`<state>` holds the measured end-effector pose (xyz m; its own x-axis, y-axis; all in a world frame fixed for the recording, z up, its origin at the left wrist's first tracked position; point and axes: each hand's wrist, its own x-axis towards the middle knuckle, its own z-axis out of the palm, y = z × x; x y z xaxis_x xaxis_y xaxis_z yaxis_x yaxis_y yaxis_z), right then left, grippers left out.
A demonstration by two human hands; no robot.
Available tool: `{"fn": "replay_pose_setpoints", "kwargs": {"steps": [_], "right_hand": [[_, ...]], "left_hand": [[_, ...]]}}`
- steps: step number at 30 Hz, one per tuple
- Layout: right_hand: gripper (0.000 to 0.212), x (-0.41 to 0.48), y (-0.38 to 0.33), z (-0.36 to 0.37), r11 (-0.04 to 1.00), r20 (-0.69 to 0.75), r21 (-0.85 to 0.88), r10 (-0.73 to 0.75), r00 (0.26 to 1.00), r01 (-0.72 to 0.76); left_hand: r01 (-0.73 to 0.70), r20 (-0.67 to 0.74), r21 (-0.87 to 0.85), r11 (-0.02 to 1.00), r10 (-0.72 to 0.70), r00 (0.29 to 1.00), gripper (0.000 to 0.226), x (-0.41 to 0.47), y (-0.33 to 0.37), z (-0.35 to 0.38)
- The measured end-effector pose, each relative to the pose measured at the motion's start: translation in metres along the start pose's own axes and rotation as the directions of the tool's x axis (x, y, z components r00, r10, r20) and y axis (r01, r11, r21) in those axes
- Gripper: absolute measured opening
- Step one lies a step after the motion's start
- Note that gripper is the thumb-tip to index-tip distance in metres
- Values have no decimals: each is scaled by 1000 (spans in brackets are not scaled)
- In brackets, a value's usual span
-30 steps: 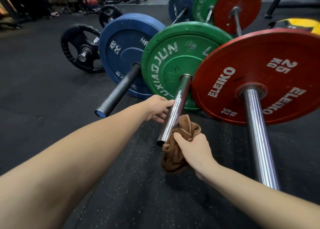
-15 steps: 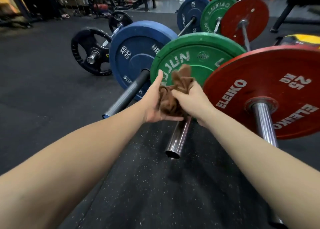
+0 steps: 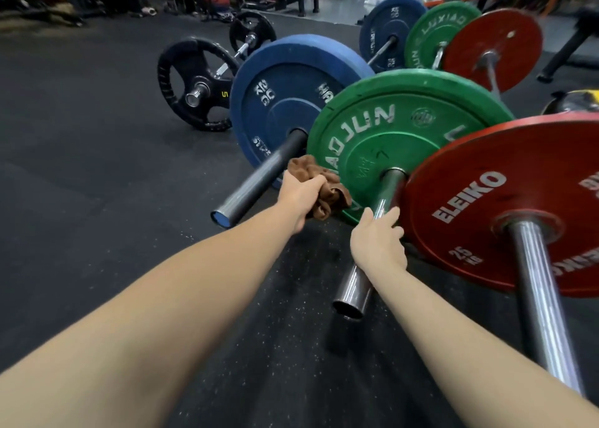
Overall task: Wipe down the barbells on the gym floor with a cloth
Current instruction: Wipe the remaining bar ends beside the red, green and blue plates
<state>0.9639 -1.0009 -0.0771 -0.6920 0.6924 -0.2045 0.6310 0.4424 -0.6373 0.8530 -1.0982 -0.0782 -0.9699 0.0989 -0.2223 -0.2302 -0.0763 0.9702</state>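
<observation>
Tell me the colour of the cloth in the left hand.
Brown. The cloth shows best in the head view, the only one.

Dark rubber floor (image 3: 81, 233), row of barbells (image 3: 389, 142)

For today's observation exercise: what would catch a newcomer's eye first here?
Bright plates dominate: red Eleiko plate at right, green plate mid-frame, blue plate left of it. In front, the left hand grips a brown cloth; the right hand holds the green plate's chrome sleeve.
</observation>
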Motion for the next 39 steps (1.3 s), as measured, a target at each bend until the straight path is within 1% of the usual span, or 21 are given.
{"fn": "replay_pose_setpoints", "kwargs": {"steps": [1,2,4,6,8,9,10,13,17,20,24,26,28,30,33,36,39], "right_hand": [[67,1,0,0,1000,-16,-5,-3,1000,3],[66,3,0,1,1000,-26,-7,0,1000,0],[63,5,2,2,1000,-41,-11,-1,999,0],[56,7,5,6,997,-59,-60,-49,997,45],[48,10,7,7,991,-95,-89,-107,990,98],[46,10,8,7,990,-107,-94,-117,987,107],[46,10,7,6,993,-106,-63,-101,989,95],[53,6,4,2,997,-95,79,-2,995,10],[50,7,3,3,989,-120,144,-6,993,23],[49,8,6,3,984,-123,177,11,992,11],[48,10,9,1,976,-133,216,-12,991,41],[47,10,9,1,977,-127,209,-12,992,38],[48,9,10,-1,977,-122,208,-16,992,41],[48,7,10,-2,975,-120,218,-26,992,52],[48,7,9,-1,973,-116,227,-22,993,48],[48,6,8,0,974,-115,223,-5,993,30],[47,6,6,1,974,-123,223,7,992,21]], "left_hand": [[28,-6,12,1000,-28,1000,63,0,-3,7],[30,-19,40,999,-30,999,64,5,-9,13],[-30,-86,93,995,38,996,52,5,-18,27],[-97,-168,136,986,120,978,41,8,-25,40],[-96,-176,104,990,113,978,37,16,-32,49],[-88,-160,95,992,103,982,35,21,-35,52],[-79,-148,82,994,90,985,32,26,-37,53],[-116,-110,20,993,117,987,36,38,-35,59],[-152,-12,15,988,152,988,41,52,-30,77],[-136,107,-21,991,137,985,29,56,-24,88],[-182,117,92,979,171,978,32,51,-25,95],[-218,138,144,965,198,970,27,43,-27,91],[-259,203,179,949,222,954,20,36,-27,82],[-267,265,196,943,211,941,18,33,-27,69],[-248,296,219,944,178,938,22,30,-35,52],[-278,290,200,940,214,933,24,30,-34,51],[-334,273,205,920,274,922,29,33,-20,68]]}}
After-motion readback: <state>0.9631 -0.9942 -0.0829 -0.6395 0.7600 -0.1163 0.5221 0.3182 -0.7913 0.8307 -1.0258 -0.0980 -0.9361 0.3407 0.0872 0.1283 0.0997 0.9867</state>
